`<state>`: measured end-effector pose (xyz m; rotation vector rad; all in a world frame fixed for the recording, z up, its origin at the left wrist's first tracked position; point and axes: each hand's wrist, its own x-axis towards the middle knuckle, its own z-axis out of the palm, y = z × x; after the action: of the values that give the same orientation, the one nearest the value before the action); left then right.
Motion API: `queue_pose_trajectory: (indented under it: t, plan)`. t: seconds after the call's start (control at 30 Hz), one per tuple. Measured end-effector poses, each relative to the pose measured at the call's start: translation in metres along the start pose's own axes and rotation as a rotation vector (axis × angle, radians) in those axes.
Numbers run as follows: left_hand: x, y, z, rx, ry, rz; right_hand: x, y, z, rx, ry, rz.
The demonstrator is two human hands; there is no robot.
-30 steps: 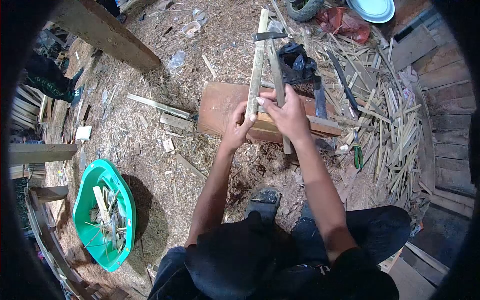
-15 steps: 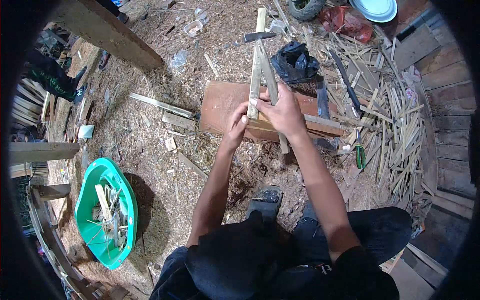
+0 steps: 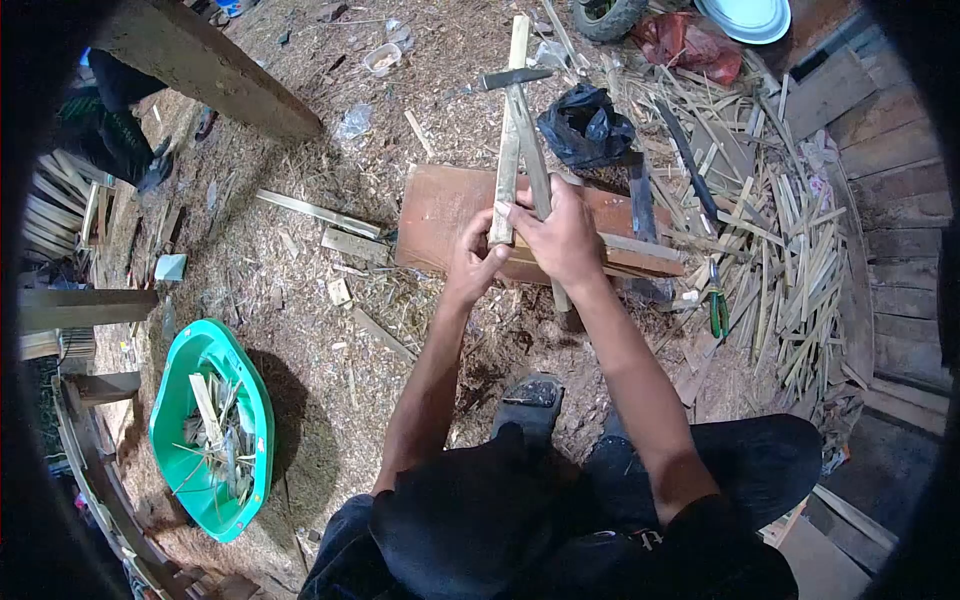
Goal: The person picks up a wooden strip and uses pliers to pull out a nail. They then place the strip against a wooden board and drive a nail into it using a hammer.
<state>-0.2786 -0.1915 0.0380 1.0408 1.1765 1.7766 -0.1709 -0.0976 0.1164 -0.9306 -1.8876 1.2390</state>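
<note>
A pale wooden strip [image 3: 509, 150] points away from me above a reddish-brown board [image 3: 430, 215]. My left hand [image 3: 472, 262] grips its near end from the left, the fingers partly hidden behind it. My right hand [image 3: 562, 238] is closed around the wooden handle of a hammer [image 3: 533, 150], and its thumb presses on the strip near that same end. The hammer's dark metal head [image 3: 515, 78] lies across the strip towards its far end. Below the right wrist, the handle's butt sticks out.
Left stands a green plastic tub [image 3: 262, 440] with wood scraps. A black plastic bag [image 3: 588, 128] lies beyond the board. To the right are a heap of thin wooden strips [image 3: 790, 290], a dark long-bladed tool [image 3: 688, 160] and a green-handled tool [image 3: 718, 312]. A thick post [image 3: 220, 75] rises at upper left.
My left thumb has shifted down and away from the strip's end, which now shows more. The hammer stays in my right hand. At upper left, another person's leg has moved slightly.
</note>
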Motion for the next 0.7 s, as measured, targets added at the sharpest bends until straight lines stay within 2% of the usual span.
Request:
queue_pose_trajectory:
  t: [0.17,0.27,0.37,0.47,0.57,0.7]
  plan:
    - [0.000,0.000,0.011,0.023,0.067,-0.026,-0.004,-0.009,-0.002,-0.102,-0.018,0.070]
    - [0.003,0.000,0.012,0.135,0.058,0.024,-0.005,-0.013,-0.003,-0.163,-0.010,0.063]
    - [0.001,0.003,0.015,0.211,0.069,-0.030,-0.005,-0.011,-0.003,-0.161,-0.022,0.022]
    - [0.002,-0.003,0.018,0.306,0.118,0.129,-0.003,-0.009,-0.003,-0.149,-0.017,0.030]
    - [0.001,-0.007,0.014,0.348,0.104,0.150,0.007,0.003,-0.004,0.021,-0.091,0.075]
    - [-0.001,0.005,0.013,0.353,0.069,-0.036,0.023,0.014,-0.005,0.286,-0.065,0.161]
